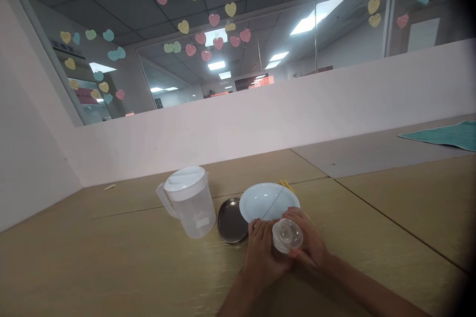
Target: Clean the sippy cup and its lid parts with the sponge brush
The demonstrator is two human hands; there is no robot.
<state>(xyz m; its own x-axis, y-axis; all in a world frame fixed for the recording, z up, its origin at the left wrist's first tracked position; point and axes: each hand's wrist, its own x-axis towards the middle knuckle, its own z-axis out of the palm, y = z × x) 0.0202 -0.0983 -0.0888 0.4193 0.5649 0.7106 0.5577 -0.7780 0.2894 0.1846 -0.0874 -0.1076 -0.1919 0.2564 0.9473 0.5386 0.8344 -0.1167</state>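
Both my hands meet on a small clear plastic container (pixel 287 236) near the front of the wooden table (pixel 111 267). My left hand (pixel 262 252) wraps its side from the left, fingers curled. My right hand (pixel 310 245) grips it from the right, fingers closed round its top. Just behind my hands lies a white plate (pixel 266 199) with a thin stick (pixel 273 203) across it. A round metal dish (pixel 230 219) lies to the plate's left.
A clear plastic pitcher (pixel 189 201) with a white lid stands left of the metal dish. A yellow object (pixel 287 185) peeks from behind the plate. A teal cloth (pixel 446 134) lies far right. A white partition wall (pixel 260 119) backs the table.
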